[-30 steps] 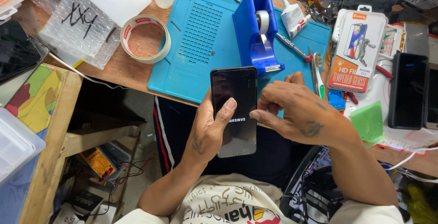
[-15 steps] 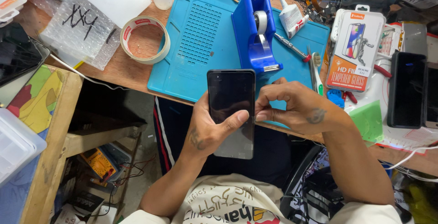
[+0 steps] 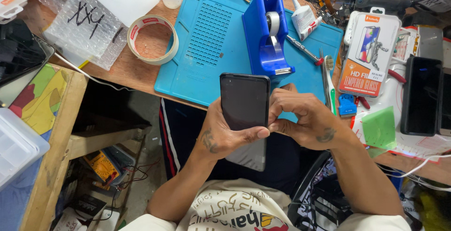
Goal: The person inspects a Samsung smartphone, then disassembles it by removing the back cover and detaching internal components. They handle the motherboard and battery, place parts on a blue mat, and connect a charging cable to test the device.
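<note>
A black smartphone [image 3: 244,101] with a dark screen is upright over my lap, just in front of the desk edge. My left hand [image 3: 223,134] grips it from below and the side, thumb across the lower screen. My right hand [image 3: 300,118] has its fingertips pinched at the phone's right edge, where a clear film [image 3: 246,155] hangs down below the phone. Whether the right fingers hold the film or the phone's edge is unclear.
A blue work mat [image 3: 211,43] carries a blue tape dispenser [image 3: 268,36], a screwdriver [image 3: 304,50] and a toothbrush [image 3: 327,78]. A tape roll [image 3: 152,39] lies left. A screen-protector box [image 3: 369,54], a green cloth [image 3: 379,128] and another phone [image 3: 420,94] sit right.
The phone has shifted slightly left and up toward the desk. My right hand has closed in from beside the phone onto its right edge, fingers now pinched together.
</note>
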